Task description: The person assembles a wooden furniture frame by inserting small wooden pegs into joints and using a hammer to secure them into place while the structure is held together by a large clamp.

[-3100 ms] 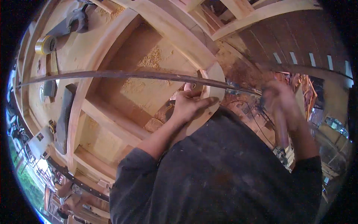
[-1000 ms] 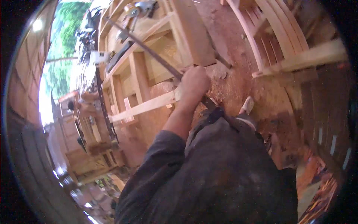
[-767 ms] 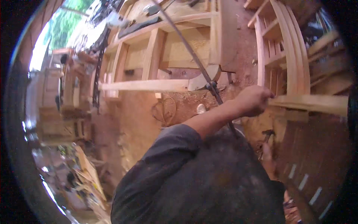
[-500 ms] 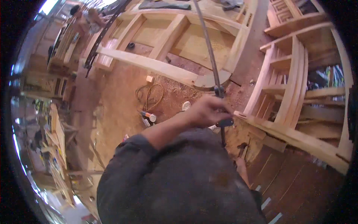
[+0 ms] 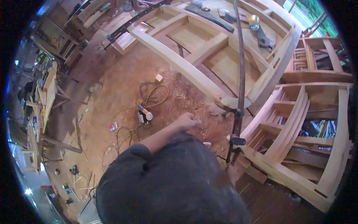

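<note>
- Floor (image 5: 108,78): brown, strewn with pale shavings; spans the centre and left.
- Curved wooden frame (image 5: 175,61): at the top, divided by crosspieces into panelled bays.
- Stacked wooden frames (image 5: 283,173): at the right, pale, with curved members.
- Bar clamp (image 5: 241,74): long and dark; runs from the top edge, past the near rounded corner of the curved wooden frame, down to the right hand. One fitting sits beside that corner, another further down the bar.
- Power cord (image 5: 167,93): looped on the floor, near the power tool.
- Left hand (image 5: 188,121): over the floor, apart from the clamp. Fingers bent and close together; cannot tell whether they pinch anything.
- Right hand (image 5: 232,168): at the clamp's lower end. Fingers obscured; their state and contact with the bar cannot be determined.
- Power tool (image 5: 145,112): on the floor; orange marking on the body, lettering too small to read.
- Yellow roll (image 5: 254,21): on the curved wooden frame; any print illegible.
- Packet (image 5: 113,126): on the floor, red and pale; print illegible.
- Wood block (image 5: 159,78): on the floor, above the cord.
</note>
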Tool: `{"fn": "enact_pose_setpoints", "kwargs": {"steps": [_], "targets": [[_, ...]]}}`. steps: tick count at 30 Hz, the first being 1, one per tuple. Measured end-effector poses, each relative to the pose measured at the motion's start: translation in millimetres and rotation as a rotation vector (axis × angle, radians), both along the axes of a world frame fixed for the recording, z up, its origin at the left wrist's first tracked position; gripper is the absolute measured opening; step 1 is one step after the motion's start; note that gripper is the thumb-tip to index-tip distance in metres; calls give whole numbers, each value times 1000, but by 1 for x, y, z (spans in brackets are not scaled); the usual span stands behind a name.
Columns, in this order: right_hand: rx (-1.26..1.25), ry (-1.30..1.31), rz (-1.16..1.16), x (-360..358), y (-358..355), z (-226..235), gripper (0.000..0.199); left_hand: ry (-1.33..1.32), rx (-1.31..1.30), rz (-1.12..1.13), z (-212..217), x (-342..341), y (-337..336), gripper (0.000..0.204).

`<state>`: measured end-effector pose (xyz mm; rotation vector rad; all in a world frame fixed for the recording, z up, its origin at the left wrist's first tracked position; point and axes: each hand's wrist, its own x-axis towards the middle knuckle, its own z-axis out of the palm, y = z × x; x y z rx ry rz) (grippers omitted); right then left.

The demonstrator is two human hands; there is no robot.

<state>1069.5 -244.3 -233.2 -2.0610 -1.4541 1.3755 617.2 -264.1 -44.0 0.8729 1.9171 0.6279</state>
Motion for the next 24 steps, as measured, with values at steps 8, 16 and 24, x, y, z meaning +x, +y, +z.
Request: {"fn": "enact_pose_setpoints", "kwargs": {"steps": [8, 16, 24], "targets": [[845, -44, 416, -59, 31, 217, 33, -6, 204, -143, 44, -3, -14, 34], [421, 119, 661, -281, -50, 369, 43, -1220, 683, -64, 64, 18, -67, 36], [-235, 1436, 1947, -352, -74, 464, 34, -1202, 95, 1297, -144, -139, -151, 19]]}}
